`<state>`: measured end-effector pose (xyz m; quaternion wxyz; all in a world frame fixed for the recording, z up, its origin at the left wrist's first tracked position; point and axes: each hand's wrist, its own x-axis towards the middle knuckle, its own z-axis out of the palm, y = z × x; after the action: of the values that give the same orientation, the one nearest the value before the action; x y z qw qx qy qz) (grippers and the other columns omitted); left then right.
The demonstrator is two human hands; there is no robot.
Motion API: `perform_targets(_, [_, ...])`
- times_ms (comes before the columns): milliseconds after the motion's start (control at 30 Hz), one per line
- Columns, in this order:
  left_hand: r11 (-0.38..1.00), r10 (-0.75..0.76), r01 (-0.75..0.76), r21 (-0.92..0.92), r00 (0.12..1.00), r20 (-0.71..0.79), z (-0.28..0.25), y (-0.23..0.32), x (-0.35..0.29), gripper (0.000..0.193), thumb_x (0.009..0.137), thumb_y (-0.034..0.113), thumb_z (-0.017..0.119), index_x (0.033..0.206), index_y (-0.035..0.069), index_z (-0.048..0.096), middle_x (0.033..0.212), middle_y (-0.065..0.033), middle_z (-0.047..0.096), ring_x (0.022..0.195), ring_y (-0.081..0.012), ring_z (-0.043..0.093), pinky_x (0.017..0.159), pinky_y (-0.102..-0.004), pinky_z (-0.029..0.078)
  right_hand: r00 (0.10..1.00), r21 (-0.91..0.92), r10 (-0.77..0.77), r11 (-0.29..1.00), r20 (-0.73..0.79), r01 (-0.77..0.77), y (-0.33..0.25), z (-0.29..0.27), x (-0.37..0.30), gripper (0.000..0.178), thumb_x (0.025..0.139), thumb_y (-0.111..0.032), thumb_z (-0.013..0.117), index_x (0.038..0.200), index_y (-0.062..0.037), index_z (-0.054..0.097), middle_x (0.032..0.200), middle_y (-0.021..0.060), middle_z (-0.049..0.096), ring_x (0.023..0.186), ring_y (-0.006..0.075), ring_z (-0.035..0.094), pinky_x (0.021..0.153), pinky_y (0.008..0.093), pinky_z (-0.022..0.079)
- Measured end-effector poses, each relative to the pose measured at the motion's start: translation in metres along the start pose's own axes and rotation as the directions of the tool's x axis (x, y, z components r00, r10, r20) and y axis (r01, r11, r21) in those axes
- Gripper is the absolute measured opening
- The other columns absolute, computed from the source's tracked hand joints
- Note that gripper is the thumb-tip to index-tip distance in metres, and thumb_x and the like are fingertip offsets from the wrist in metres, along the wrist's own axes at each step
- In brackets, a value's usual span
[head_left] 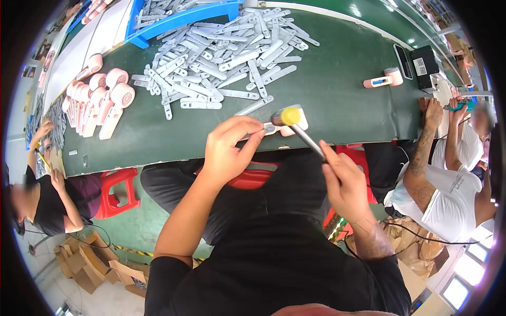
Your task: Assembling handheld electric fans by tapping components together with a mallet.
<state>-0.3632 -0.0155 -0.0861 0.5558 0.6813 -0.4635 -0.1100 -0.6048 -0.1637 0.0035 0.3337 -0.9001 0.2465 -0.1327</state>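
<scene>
My left hand pinches the handle of a pale pink hair-dryer-shaped housing at the table's near edge. A grey plastic strip lies along that handle, beside my fingertips. My right hand is closed around the shaft of a mallet. The mallet's head, with a yellow face, is over the housing and hides part of it; whether it touches cannot be made out. Another loose grey strip lies just beyond my left hand.
A big heap of grey strips covers the table's far middle, below a blue tray. Several pink housings are stacked at left. At right lie one pink housing, a phone and a black box. Co-workers sit on both sides.
</scene>
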Motion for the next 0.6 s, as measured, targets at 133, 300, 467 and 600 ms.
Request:
perform_targets(133, [0.999,-0.044,0.044,-0.007,0.999,-0.003,0.000,0.000,0.000,0.009,0.094,-0.002,0.083,0.102,-0.001,0.078,0.108,-0.0149,0.079,0.094,-0.0251,0.079,0.081,-0.0351,0.065,0.998,-0.203,-0.057,0.977,0.022,0.061,0.003,-0.001,0.007,0.050,0.103,-0.005,0.072,0.153,-0.0111,0.067,0.082,0.0111,0.057,0.065,0.0291,0.057,0.060,0.0384,0.049])
perform_targets(300, [1.000,0.013,-0.013,0.012,1.000,-0.019,0.002,-0.002,-0.001,0.008,0.094,-0.002,0.082,0.100,-0.001,0.078,0.108,-0.0149,0.079,0.093,-0.0243,0.079,0.078,-0.0337,0.064,0.999,-0.289,-0.049,0.956,0.018,0.052,0.007,0.010,-0.001,0.051,0.104,-0.008,0.072,0.154,-0.0186,0.067,0.084,0.0092,0.058,0.066,0.0297,0.062,0.060,0.0419,0.052])
perform_targets(467, [0.989,-0.138,0.136,-0.056,0.990,-0.040,-0.005,-0.001,-0.005,0.026,0.087,0.016,0.091,0.108,0.007,0.080,0.106,-0.0093,0.079,0.100,-0.0322,0.075,0.091,-0.0421,0.056,0.992,-0.151,-0.088,0.986,-0.091,0.074,-0.002,0.002,0.008,0.053,0.103,-0.004,0.072,0.154,-0.0140,0.067,0.084,0.0108,0.058,0.065,0.0295,0.057,0.061,0.0390,0.051])
perform_targets(600, [0.975,-0.035,0.043,0.219,0.999,-0.040,-0.034,0.003,-0.005,0.035,0.079,0.023,0.097,0.108,0.011,0.081,0.104,-0.0047,0.080,0.108,-0.0264,0.071,0.098,-0.0412,0.046,0.963,-0.070,-0.203,0.979,-0.176,0.193,-0.013,0.001,0.008,0.057,0.098,0.004,0.073,0.153,-0.0073,0.066,0.083,0.0115,0.057,0.066,0.0273,0.057,0.061,0.0378,0.051])
